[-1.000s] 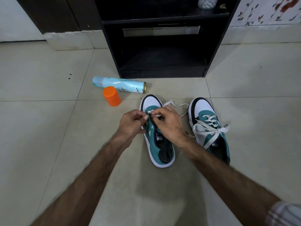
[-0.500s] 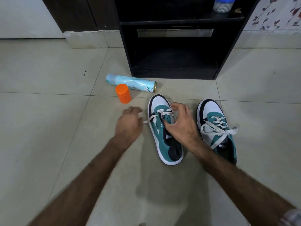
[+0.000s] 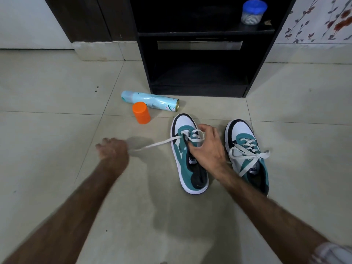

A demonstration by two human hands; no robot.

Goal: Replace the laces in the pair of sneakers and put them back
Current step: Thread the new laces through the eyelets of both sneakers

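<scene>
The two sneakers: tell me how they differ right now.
The left sneaker is laced only through its front eyelets, while the right sneaker is laced all the way and tied in a bow. The left sneaker's lace is pulled out sideways by the left hand while the right hand steadies it; nothing touches the right sneaker. Both are teal, white and black, toes toward the cabinet.

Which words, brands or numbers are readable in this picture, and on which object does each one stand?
"PUMA": white tongue label of the left sneaker, seen upside down and partly covered by the right hand.
"PUMA": tongue label of the right sneaker, also upside down, small but legible.
Spray can: only a printed pattern shows, no readable text.
Orange cap and blue-lidded jar: no text visible.
</scene>
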